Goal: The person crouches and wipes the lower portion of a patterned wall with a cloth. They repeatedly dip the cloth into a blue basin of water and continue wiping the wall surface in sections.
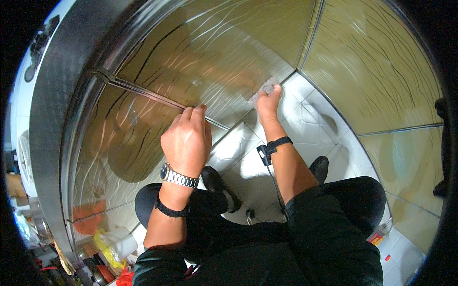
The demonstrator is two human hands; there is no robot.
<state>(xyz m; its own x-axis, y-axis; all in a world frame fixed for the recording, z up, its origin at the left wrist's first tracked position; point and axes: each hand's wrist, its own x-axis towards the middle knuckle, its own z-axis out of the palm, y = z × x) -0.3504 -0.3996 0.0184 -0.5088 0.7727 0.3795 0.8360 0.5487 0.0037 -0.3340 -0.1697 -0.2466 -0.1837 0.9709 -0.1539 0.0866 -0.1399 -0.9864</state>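
Note:
My right hand [269, 103] grips a crumpled grey cloth [264, 92] and presses it to the lower edge of a glossy, wavy-patterned cabinet panel [214, 60], close to the tiled floor. My left hand [188, 134], with a metal-banded watch [180, 178] at the wrist, is at the metal strip [150, 93] between two panels. Its fingers are bent and bunched together; their tips are partly hidden, so I cannot tell whether they grip the strip.
A steel counter edge [44, 143] curves along the left. Another patterned panel [361, 68] stands at the right. White floor tiles [304, 118] lie between, with my dark shoes [218, 189] on them. A yellow and white plastic bag [111, 246] sits at lower left.

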